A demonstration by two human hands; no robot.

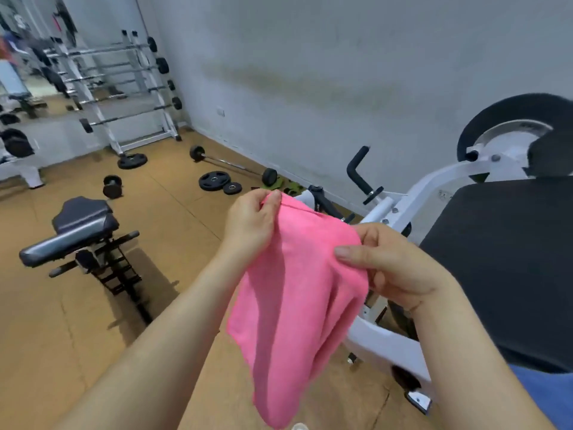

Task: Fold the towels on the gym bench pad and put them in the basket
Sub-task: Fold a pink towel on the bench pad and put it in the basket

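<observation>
A pink towel [297,305] hangs in the air in front of me, held along its top edge by both hands. My left hand [252,223] pinches its upper left corner. My right hand [393,265] grips the upper right edge, thumb on the cloth. The towel droops in loose folds over the floor, left of the black gym bench pad [511,259]. A blue cloth [548,395] shows at the lower right edge, partly cut off. No basket is in view.
The bench's white frame [387,339] stands right behind the towel. A second black bench [80,231] is on the left. Weight plates [217,181], a barbell [232,162] and a dumbbell [112,186] lie on the tan floor; a barbell rack [124,85] stands at the back.
</observation>
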